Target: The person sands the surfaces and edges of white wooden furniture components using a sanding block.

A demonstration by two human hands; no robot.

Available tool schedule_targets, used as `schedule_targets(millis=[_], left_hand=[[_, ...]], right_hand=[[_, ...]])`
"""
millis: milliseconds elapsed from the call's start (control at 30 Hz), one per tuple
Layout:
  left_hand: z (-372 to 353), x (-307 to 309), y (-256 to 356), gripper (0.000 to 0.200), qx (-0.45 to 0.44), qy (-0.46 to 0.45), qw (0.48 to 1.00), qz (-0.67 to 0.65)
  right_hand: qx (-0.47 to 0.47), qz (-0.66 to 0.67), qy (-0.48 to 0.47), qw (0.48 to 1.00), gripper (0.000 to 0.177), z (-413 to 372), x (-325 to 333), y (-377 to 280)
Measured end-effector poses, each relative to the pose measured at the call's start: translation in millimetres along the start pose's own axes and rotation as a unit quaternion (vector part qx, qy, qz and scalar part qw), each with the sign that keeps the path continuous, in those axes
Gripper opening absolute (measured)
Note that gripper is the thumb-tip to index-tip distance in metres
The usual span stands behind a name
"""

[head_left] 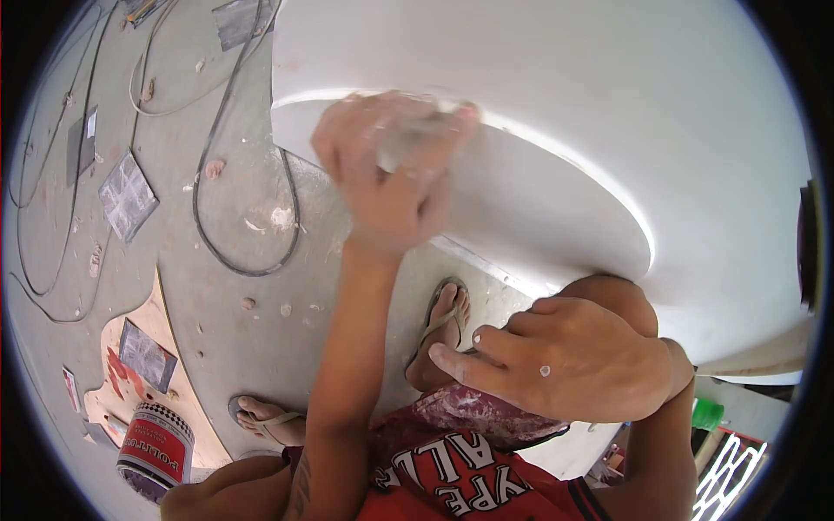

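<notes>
My left hand [382, 174] is raised against a large white panel [556, 78] with a curved ridge, at the ridge's left part. Its fingers are bent round a greyish piece [408, 139] that looks like sandpaper, smeared by motion. My right hand [565, 356] lies over my bent knee [612, 295], near the panel's lower edge. The thumb and loosely bent fingers of this hand stand apart, and nothing shows between them. Small white flecks dot its skin. White dust marks my dark red shorts [460, 412].
A red-labelled can [155, 447] stands at lower left by a wooden board [169, 347] with a grey sheet [146, 356] on it. Dusty dark sheets [128, 195] and looping cables [204, 217] lie on the grey floor. A green object [707, 414] is at lower right.
</notes>
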State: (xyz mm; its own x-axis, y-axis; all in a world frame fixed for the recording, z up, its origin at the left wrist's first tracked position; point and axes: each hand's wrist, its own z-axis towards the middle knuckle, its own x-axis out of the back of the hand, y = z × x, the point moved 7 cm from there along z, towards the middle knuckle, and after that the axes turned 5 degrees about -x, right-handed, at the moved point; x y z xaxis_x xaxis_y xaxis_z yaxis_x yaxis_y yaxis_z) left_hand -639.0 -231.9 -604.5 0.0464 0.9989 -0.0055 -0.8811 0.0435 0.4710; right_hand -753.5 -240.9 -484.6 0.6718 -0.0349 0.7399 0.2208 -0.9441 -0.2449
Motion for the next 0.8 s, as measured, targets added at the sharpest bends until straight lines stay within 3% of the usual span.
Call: schedule_targets(millis=[67, 133, 167, 233, 267, 333, 367, 433, 467, 533, 600, 633, 700, 800], left_hand=[[-4.8, 9.4, -18.4, 0.044, 0.032, -0.008, 0.999, 0.019], [-18.7, 18.3, -34.8, 0.041, 0.054, -0.018, 0.997, 0.043], [-24.4, 21.9, -47.3, 0.038, 0.099, -0.012, 0.994, 0.04], [-36.8, 30.3, -61.2, 0.034, 0.144, -0.001, 0.989, 0.04], [-37.0, 33.4, -64.5, 0.035, 0.172, -0.011, 0.984, 0.045], [-36.0, 37.6, -67.2, 0.037, 0.203, -0.008, 0.978, 0.052], [-33.2, 37.5, -66.7, 0.038, 0.228, 0.01, 0.973, 0.03], [-27.7, 34.8, -63.9, 0.04, 0.259, 0.033, 0.965, 0.008], [-20.8, 34.9, -63.7, 0.043, 0.252, 0.069, 0.965, -0.004], [-8.6, 38.8, -61.5, 0.049, 0.25, 0.11, 0.962, -0.012], [-2.9, 25.1, -72.7, 0.059, 0.343, 0.023, 0.933, -0.104], [-1.6, 23.9, -74.1, 0.059, 0.348, 0.028, 0.931, -0.106], [3.4, 24.8, -77.1, 0.041, 0.304, 0.037, 0.949, -0.071], [3.0, 26.4, -78.5, 0.051, 0.268, 0.012, 0.962, -0.043]], right_hand=[[-0.011, -0.023, -0.002, 1.0, 0.03, 2.7, 7.2, -1.6], [-0.109, -0.015, 0.093, 0.99, 0.044, 1.3, 16.5, 7.9], [-0.106, -0.018, 0.097, 0.99, 0.044, 0.6, 16.1, 8.2], [-0.151, 0.015, 0.233, 0.961, 0.05, -9.0, 32.5, 19.1], [-0.148, 0.01, 0.231, 0.962, 0.05, -8.9, 33.6, 18.3], [-0.15, -0.027, 0.348, 0.925, 0.053, -15.3, 55.0, 15.8], [-0.145, -0.034, 0.343, 0.927, 0.053, -12.1, 57.9, 17.0], [-0.183, -0.167, 0.444, 0.861, 0.054, -17.0, 75.4, 17.5], [-0.178, -0.172, 0.439, 0.864, 0.054, -11.6, 77.5, 19.0], [-0.156, -0.352, 0.434, 0.814, 0.053, 0.9, 77.6, 11.2], [-0.165, -0.398, 0.395, 0.811, 0.052, 17.9, 83.0, 19.4], [-0.18, -0.44, 0.365, 0.801, 0.05, 23.7, 81.5, 23.2], [-0.157, -0.445, 0.373, 0.799, 0.044, 28.6, 82.0, 23.0], [-0.131, -0.453, 0.395, 0.789, 0.036, 27.5, 79.2, 22.5]])
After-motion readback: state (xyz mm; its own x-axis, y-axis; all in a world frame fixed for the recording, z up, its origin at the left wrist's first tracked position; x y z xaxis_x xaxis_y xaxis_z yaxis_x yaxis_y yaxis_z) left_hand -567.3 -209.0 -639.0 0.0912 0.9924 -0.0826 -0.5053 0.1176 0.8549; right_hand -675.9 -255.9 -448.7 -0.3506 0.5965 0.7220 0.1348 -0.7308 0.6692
